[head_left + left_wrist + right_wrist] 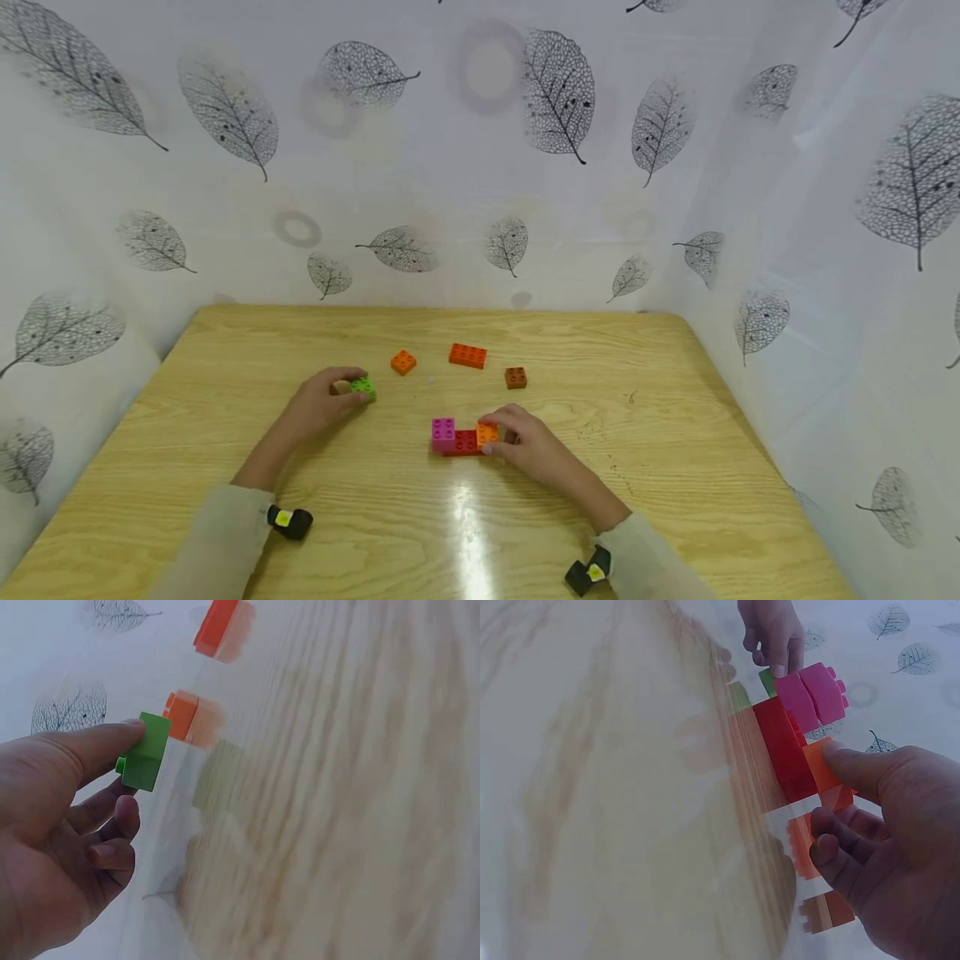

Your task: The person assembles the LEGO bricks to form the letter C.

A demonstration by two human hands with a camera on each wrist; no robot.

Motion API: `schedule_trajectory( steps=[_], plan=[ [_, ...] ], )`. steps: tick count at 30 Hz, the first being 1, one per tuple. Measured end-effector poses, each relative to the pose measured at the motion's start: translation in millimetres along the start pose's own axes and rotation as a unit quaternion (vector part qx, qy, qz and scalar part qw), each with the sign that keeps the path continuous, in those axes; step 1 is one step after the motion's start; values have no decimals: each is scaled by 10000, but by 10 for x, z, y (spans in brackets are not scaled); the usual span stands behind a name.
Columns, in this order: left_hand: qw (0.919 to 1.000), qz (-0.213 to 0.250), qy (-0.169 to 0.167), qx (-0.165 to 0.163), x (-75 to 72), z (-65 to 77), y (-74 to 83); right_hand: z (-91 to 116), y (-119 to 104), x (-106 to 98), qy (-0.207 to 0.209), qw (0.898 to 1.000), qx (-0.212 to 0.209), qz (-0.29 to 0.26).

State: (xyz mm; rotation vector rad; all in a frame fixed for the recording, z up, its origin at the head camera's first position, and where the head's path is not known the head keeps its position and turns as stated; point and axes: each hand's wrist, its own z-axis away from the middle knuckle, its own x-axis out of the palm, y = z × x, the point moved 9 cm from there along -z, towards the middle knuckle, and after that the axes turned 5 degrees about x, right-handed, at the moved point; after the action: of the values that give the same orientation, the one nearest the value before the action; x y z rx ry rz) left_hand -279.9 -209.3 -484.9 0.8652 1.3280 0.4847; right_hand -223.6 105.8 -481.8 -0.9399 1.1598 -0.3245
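My left hand (318,404) pinches a small green toy brick (146,754) between thumb and fingers. In the left wrist view the brick is slightly off the table, apart from its reflection. My right hand (532,442) pinches an orange brick (821,765) at the right end of a long red brick (784,750). Whether the orange brick is fully pressed down cannot be told. On the red brick's left end stands a pink block (443,433), which looks like two stacked bricks in the right wrist view. Red studs show between pink and orange.
Behind the hands on the wooden table (360,517) lie an orange brick (403,362), a long red-orange brick (467,355) and a brown brick (515,377). A white leaf-print sheet (450,183) hangs around the back and sides.
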Motion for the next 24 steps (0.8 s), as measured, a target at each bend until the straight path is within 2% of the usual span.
schedule_trajectory(
  steps=[6, 15, 24],
  plan=[
    [9994, 232, -102, 231, 96, 75, 211, 1, 0, 5, 5, 10000, -18, -4],
    [9962, 82, -67, 867, 220, 144, 595, 2, -5, 3, 44, 10000, -38, 69],
    [9917, 128, -115, 1274, 373, 198, 916, 8, -19, -13, 75, 9999, -88, 60]
  ],
)
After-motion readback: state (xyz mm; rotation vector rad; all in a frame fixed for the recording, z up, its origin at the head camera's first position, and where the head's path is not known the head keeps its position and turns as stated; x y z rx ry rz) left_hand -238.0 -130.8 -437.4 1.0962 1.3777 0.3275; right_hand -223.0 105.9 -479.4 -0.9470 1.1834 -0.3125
